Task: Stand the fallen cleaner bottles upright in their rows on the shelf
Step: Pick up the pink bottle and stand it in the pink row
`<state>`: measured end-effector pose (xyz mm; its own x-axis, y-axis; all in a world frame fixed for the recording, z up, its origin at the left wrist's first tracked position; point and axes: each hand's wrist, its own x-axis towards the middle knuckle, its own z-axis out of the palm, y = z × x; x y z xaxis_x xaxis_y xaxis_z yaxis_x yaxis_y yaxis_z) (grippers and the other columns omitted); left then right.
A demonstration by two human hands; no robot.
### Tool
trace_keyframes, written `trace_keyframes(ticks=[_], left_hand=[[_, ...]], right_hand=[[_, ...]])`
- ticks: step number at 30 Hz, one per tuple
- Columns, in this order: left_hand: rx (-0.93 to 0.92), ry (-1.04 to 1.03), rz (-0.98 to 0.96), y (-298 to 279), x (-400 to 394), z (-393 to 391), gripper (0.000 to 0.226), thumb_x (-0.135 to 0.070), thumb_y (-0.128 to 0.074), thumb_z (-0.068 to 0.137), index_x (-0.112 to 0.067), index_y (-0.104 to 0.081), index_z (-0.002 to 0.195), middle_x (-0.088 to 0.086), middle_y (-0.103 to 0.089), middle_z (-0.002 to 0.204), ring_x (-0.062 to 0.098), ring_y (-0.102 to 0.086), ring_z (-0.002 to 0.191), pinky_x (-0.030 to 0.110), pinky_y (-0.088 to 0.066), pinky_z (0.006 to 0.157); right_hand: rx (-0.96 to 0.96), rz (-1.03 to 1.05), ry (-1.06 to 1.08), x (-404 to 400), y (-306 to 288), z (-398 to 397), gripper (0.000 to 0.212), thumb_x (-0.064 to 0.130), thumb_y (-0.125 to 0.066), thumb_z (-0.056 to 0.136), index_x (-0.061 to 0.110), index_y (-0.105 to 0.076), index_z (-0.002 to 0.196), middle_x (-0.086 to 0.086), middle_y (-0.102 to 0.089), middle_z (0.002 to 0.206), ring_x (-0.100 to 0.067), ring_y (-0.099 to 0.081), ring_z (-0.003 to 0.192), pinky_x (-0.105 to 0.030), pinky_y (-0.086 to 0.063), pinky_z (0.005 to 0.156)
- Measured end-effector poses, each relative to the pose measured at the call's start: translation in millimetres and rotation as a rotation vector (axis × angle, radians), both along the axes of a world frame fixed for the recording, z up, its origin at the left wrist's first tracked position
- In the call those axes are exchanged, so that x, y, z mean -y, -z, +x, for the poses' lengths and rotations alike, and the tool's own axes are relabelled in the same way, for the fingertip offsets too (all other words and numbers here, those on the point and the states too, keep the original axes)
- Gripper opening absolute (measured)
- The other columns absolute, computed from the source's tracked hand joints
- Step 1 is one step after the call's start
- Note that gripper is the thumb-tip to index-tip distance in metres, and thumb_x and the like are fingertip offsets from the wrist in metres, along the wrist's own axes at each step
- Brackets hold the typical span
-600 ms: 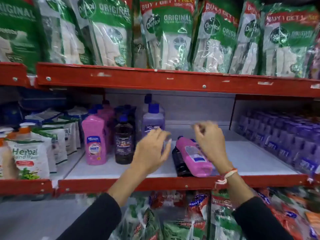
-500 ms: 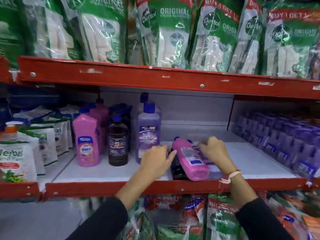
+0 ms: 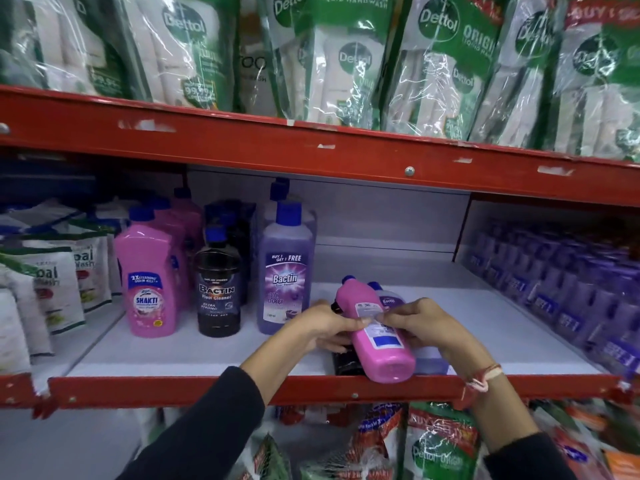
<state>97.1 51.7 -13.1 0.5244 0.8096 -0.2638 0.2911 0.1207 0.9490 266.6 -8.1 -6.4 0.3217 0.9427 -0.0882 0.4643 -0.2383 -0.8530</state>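
Observation:
A pink cleaner bottle (image 3: pixel 377 336) lies on its side near the front of the white shelf (image 3: pixel 207 344), base toward me, resting on a fallen black bottle (image 3: pixel 344 362) and a fallen purple bottle (image 3: pixel 427 362). My left hand (image 3: pixel 322 329) grips the pink bottle from the left, and my right hand (image 3: pixel 422 323) grips it from the right. Upright rows stand to the left: pink Shakti bottles (image 3: pixel 147 282), black Bactin bottles (image 3: pixel 218 289) and purple Bactin bottles (image 3: pixel 285 271).
A red shelf beam (image 3: pixel 311 154) with green handwash pouches (image 3: pixel 346 57) runs overhead. Purple packs (image 3: pixel 561 292) fill the right bay, and white herbal pouches (image 3: pixel 52 285) sit on the left. More pouches hang below the red front lip (image 3: pixel 207 389).
Both hands came down from above the shelf and closed on the fallen pink bottle from either side. The view has also moved nearer to the shelf.

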Motion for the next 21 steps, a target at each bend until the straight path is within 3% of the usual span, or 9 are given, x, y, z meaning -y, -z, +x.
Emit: trace_keyframes(ticks=[3,5,7,9,11,14,16,18,21], left_hand=[[0.119,-0.030,-0.057,2,4,-12,0.048,-0.018,-0.076,0.078,0.004,-0.054,0.115,0.019,-0.069,0.116,0.023,-0.070,0.094,0.022,-0.059,0.051],[0.198,-0.064,-0.026,5,6,-24,0.045,-0.011,-0.075,0.078,0.008,-0.056,0.114,0.023,-0.070,0.112,0.022,-0.071,0.080,0.021,-0.058,0.049],[0.241,-0.102,0.054,8,6,-39,0.045,-0.007,-0.077,0.075,0.008,-0.058,0.112,0.016,-0.072,0.098,0.016,-0.070,0.067,0.022,-0.058,0.051],[0.262,-0.125,0.162,9,2,-63,0.045,-0.005,-0.079,0.072,0.007,-0.059,0.111,0.013,-0.069,0.091,0.019,-0.069,0.073,0.025,-0.060,0.060],[0.287,-0.144,0.243,7,1,-93,0.045,-0.001,-0.079,0.071,0.008,-0.061,0.110,0.014,-0.068,0.091,0.021,-0.068,0.077,0.026,-0.060,0.060],[0.307,-0.177,0.333,7,-3,-141,0.039,0.004,-0.078,0.070,0.007,-0.063,0.106,0.005,-0.069,0.078,0.010,-0.069,0.062,0.021,-0.058,0.055],[0.314,-0.218,0.378,7,-7,-179,0.036,0.005,-0.077,0.070,0.003,-0.064,0.103,0.003,-0.069,0.077,0.004,-0.069,0.058,0.019,-0.057,0.054],[0.307,-0.270,0.415,8,-12,-212,0.038,0.004,-0.078,0.069,0.003,-0.064,0.104,0.004,-0.070,0.080,0.006,-0.070,0.060,0.020,-0.058,0.055],[0.294,-0.368,0.473,11,-20,-258,0.044,0.000,-0.080,0.067,0.003,-0.064,0.108,0.010,-0.072,0.089,0.013,-0.071,0.070,0.023,-0.060,0.059]], right_hand=[[-0.096,0.053,0.013,7,3,-11,0.024,0.013,-0.076,0.081,0.009,-0.062,0.100,-0.001,-0.071,0.081,-0.012,-0.069,0.067,-0.019,-0.054,0.050],[-0.132,0.116,0.026,11,2,-25,0.027,0.007,-0.076,0.079,0.010,-0.061,0.102,0.001,-0.071,0.082,-0.010,-0.069,0.068,-0.018,-0.054,0.049],[-0.159,0.196,0.032,16,1,-42,0.032,0.001,-0.075,0.079,0.007,-0.064,0.109,-0.001,-0.073,0.088,-0.013,-0.071,0.073,-0.024,-0.058,0.057],[-0.144,0.283,0.037,19,1,-66,0.036,0.001,-0.076,0.078,0.008,-0.065,0.111,-0.004,-0.074,0.096,-0.019,-0.073,0.083,-0.037,-0.061,0.072],[-0.098,0.337,0.013,18,-2,-94,0.039,0.005,-0.080,0.076,0.013,-0.066,0.111,-0.004,-0.074,0.102,-0.021,-0.073,0.089,-0.039,-0.061,0.078],[-0.110,0.394,-0.040,9,-4,-140,0.051,0.004,-0.082,0.072,0.011,-0.063,0.119,-0.009,-0.072,0.106,-0.021,-0.074,0.085,-0.028,-0.061,0.068],[-0.167,0.425,-0.088,-5,-1,-174,0.052,0.001,-0.082,0.072,0.009,-0.062,0.119,-0.012,-0.071,0.108,-0.024,-0.073,0.083,-0.030,-0.062,0.066],[-0.179,0.445,-0.123,-21,3,-204,0.053,0.001,-0.081,0.072,0.005,-0.061,0.121,-0.014,-0.072,0.107,-0.028,-0.073,0.087,-0.037,-0.062,0.071],[-0.169,0.500,-0.155,-44,11,-248,0.056,0.005,-0.083,0.071,0.006,-0.061,0.123,-0.012,-0.072,0.105,-0.022,-0.072,0.083,-0.033,-0.060,0.067]])
